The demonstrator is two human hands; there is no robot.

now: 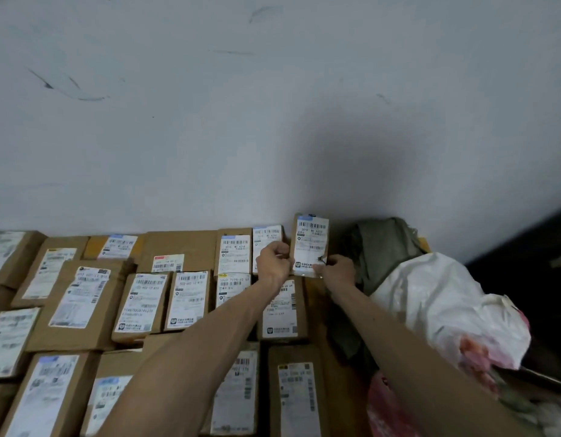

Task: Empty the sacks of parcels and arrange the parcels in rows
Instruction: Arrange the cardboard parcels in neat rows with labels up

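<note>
- We hold one small parcel (310, 244) up with both hands. Its label faces us, so we can read it and set it straight.
- Our left hand (274, 260) has its fingers curled on the parcel's left edge. Our right hand (336, 269) pinches the bottom right corner. We think two hands stop it from tipping.
- The small parcel is at the right end of the back row, close to the wall (273, 121) and just beside the last box (268, 241) in that row. We think this is the next free spot in the line.
- The boxes (140, 305) lie side by side with their labels up, so each one is easy to read.
- We count six boxes in the back row and at least sixteen laid down in all. Our arms hide some, so we cannot tell the full number.
- We count two sacks on the right. The green sack (383, 247) looks slack and crumpled. The white sack (446, 304) looks full, so we think the job is not done yet.
</note>
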